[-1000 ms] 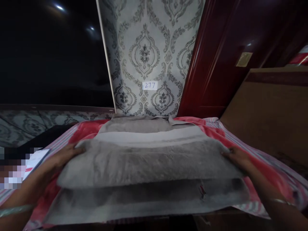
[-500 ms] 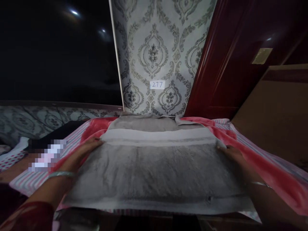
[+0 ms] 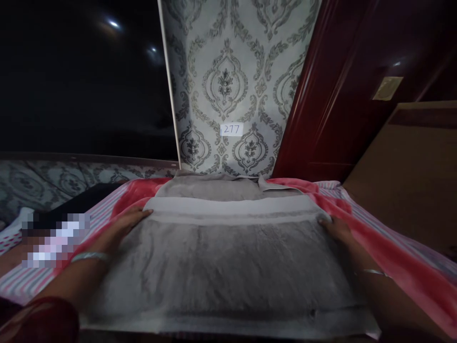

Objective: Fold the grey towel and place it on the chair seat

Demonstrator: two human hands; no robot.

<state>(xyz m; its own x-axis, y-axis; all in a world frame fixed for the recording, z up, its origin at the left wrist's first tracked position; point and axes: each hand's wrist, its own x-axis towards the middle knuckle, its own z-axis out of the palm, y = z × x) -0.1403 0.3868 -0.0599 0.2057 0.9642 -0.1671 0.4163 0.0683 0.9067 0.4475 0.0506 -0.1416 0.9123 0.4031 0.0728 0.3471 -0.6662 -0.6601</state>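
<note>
A grey towel point(image 3: 232, 267) with a white band across it lies spread in front of me, its far part rumpled and a corner turned up. My left hand point(image 3: 130, 223) holds the towel's left edge beside the white band, thumb on top and the other fingers mostly hidden. On the opposite edge, my right hand point(image 3: 338, 229) grips the cloth at about the same height, its fingers partly tucked under. Beneath the towel, a red blanket point(image 3: 385, 257) shows at both sides.
Striped cloth point(image 3: 102, 216) lies under the blanket. A person's arm point(image 3: 12, 255) seems to rest at the far left beside a pixelated patch. Behind stand a patterned wall point(image 3: 224, 85) with a "277" label point(image 3: 232, 129), a large dark screen point(image 3: 78, 85), a dark red door point(image 3: 332, 95) and a brown panel point(image 3: 410, 166).
The towel's near edge sits lower in view, closer to me. Both hands keep their hold on the sides and have shifted slightly. The camera view has moved a little.
</note>
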